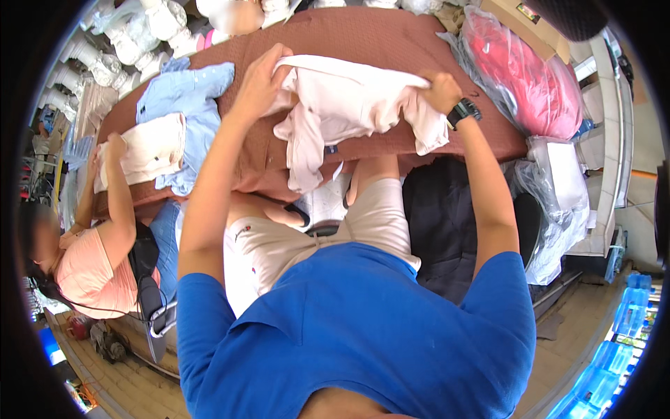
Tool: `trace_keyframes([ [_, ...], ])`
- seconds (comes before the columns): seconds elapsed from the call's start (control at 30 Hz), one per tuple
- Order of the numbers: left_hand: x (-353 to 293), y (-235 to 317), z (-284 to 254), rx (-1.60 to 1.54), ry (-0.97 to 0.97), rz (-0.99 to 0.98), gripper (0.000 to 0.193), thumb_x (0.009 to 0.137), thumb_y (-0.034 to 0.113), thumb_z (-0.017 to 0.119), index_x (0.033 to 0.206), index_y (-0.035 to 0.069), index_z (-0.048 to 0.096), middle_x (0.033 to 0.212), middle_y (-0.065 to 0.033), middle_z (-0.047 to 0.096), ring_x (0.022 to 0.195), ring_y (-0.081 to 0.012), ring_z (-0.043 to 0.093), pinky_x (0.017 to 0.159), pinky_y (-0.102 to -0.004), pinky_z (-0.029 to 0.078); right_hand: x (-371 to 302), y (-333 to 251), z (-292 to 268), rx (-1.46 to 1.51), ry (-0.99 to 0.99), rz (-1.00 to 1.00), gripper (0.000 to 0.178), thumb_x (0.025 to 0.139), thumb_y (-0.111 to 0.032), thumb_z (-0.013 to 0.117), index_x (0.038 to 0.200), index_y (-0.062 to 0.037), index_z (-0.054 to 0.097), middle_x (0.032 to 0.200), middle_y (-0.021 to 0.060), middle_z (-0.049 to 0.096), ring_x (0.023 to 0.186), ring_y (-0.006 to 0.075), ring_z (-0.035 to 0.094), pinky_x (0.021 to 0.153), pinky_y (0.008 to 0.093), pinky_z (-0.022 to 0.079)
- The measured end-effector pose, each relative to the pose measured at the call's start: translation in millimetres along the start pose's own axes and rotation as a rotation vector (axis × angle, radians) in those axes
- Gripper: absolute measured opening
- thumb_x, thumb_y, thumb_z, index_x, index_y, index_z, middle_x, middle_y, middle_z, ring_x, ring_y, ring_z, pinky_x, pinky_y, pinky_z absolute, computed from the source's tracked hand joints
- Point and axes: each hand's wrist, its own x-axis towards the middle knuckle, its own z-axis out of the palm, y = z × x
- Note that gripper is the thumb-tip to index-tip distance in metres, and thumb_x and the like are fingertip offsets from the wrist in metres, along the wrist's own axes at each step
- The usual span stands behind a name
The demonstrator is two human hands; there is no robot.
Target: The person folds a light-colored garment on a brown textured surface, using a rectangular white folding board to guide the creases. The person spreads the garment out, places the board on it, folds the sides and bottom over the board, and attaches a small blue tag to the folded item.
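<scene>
A pale pinkish-white long-sleeved shirt [349, 98] is stretched between my hands over the brown-covered table [328, 31]. My left hand [262, 82] grips its upper edge at the left, fingers closed on the cloth. At the right end of that edge, my right hand [442, 93] is closed on the fabric; a dark watch is on this wrist. The cloth sags between the two grips, and a sleeve dangles past the table's near edge toward my knees. A small dark label shows near the hem.
To my left, a person in a peach top [101, 272] handles a folded cream garment [150, 150]. Beside it lies a light blue shirt [185, 98]. Plastic-wrapped red clothing [520, 77] sits at the right end, near a cardboard box [523, 24]. White ornate pieces [164, 21] stand behind the table.
</scene>
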Motion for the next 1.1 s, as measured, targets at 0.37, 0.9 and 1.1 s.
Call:
trace_keyframes([
  [0.37,62,-68,-85,0.309,-0.078,-0.035,0.02,0.08,-0.001,0.068,0.096,0.002,0.057,0.087,-0.0168,0.067,0.086,-0.0337,0.066,0.075,-0.0377,0.049,92,47,-126,0.195,0.575,0.156,0.026,0.078,-0.018,0.067,0.103,-0.009,0.069,0.093,0.0145,0.072,0.087,0.028,0.07,0.078,0.0359,0.054],
  [0.9,79,-67,-142,0.164,-0.348,-0.458,0.027,0.081,0.032,0.08,0.084,0.012,0.061,0.079,0.0074,0.055,0.077,-0.0062,0.048,0.072,-0.0222,0.038,143,136,-106,1.154,0.393,0.439,0.026,0.092,-0.017,0.056,0.114,-0.0044,0.062,0.104,0.0127,0.07,0.092,0.0245,0.068,0.08,0.0367,0.056],
  [1.1,100,-88,-181,-0.004,0.022,-0.523,0.069,0.083,0.031,0.077,0.138,0.001,0.048,0.117,-0.0098,0.065,0.111,-0.0166,0.06,0.099,-0.0294,0.045,163,166,-127,2.09,-0.123,0.487,0.026,0.097,-0.016,0.052,0.118,-0.0027,0.06,0.108,0.0121,0.069,0.094,0.0232,0.068,0.081,0.037,0.057],
])
